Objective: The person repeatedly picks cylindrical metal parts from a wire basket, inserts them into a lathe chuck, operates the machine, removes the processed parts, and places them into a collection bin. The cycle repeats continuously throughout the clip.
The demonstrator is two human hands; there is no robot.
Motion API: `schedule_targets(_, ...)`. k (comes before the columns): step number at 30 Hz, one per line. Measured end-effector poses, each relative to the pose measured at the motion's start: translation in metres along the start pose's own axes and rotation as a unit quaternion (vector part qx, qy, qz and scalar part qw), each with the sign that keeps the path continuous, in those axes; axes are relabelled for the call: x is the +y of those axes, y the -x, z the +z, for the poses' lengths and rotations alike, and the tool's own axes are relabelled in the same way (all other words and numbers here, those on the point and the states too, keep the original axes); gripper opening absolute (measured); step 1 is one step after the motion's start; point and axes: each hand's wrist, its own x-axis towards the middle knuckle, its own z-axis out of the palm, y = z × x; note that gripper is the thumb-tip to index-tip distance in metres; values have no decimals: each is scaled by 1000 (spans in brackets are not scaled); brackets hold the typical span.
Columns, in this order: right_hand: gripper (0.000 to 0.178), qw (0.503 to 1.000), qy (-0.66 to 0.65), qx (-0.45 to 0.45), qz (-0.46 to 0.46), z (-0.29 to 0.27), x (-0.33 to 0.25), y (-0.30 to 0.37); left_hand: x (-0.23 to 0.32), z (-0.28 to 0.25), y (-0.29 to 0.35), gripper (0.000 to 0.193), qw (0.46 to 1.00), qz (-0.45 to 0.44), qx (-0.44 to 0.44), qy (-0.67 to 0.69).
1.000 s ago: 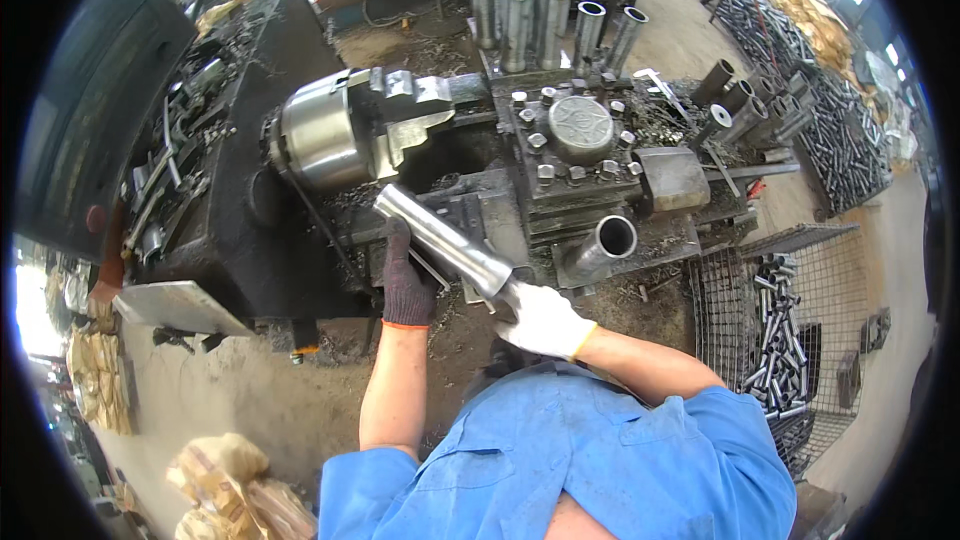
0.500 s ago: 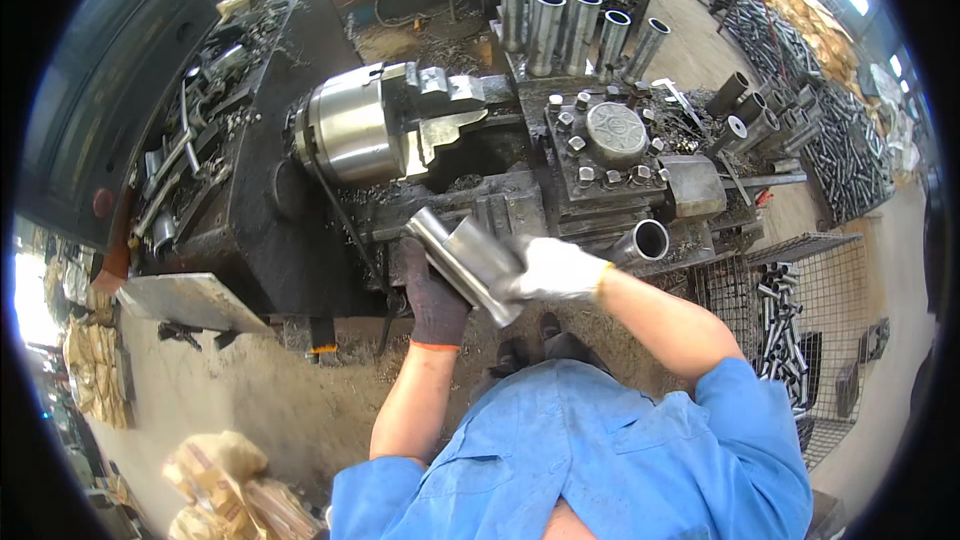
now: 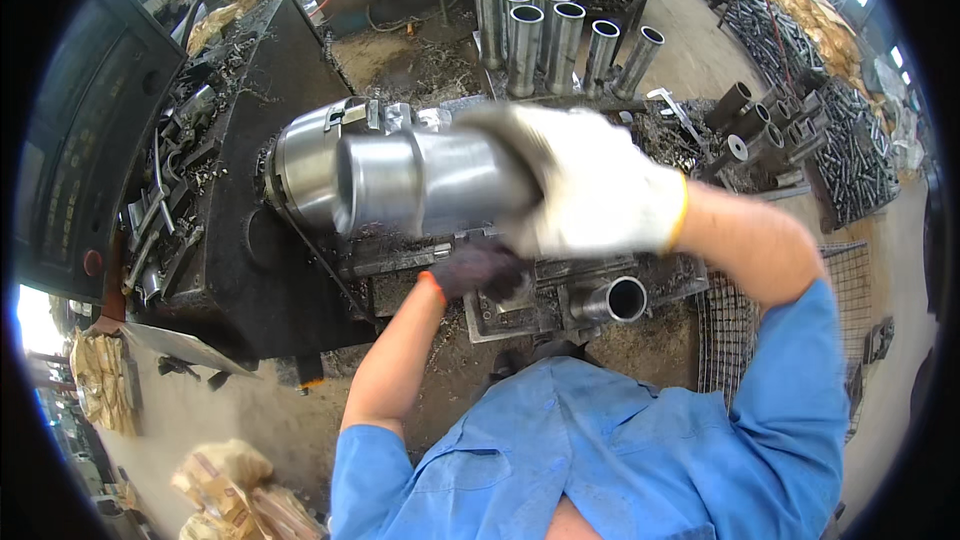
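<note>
My right hand [image 3: 600, 180], in a white knitted glove, is wrapped round the near end of a shiny metal tube [image 3: 380, 185]. Raised high and smeared by motion, the tube lies nearly level, its rimmed end pointing left and a raised step showing midway. Behind that end is the lathe chuck [image 3: 305, 155], partly covered; whether they touch I cannot tell. Below the tube, my left hand [image 3: 485, 270], in a dark glove with an orange cuff, is low over the lathe bed. Its fingers are blurred, and what they hold, if anything, does not show.
Several upright metal tubes [image 3: 525, 50] stand behind the lathe carriage. Another short tube [image 3: 615, 300] lies at its front. A caliper [image 3: 675, 110] and darker tubes [image 3: 750, 120] are to the right, near a wire-mesh basket [image 3: 735, 330]. Metal shavings litter the machine.
My right hand has lifted a tube up and toward the camera, now covering the tool post. My left hand has moved right and up; the bright tube it held is no longer plainly visible there.
</note>
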Motion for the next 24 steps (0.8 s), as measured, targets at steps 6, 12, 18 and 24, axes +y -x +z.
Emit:
schedule_targets(6,54,892,432,-124,-46,11,130,-95,94,43,53,41,831,131,507,-186)
schedule_targets(12,67,942,193,-270,48,69,211,-135,-9,65,180,33,823,96,549,114)
schedule_targets(18,58,938,176,-286,89,84,194,-142,-118,88,254,20,587,71,699,402)
schedule_targets(24,73,941,182,-281,55,79,190,-134,-174,50,291,23,454,93,785,411)
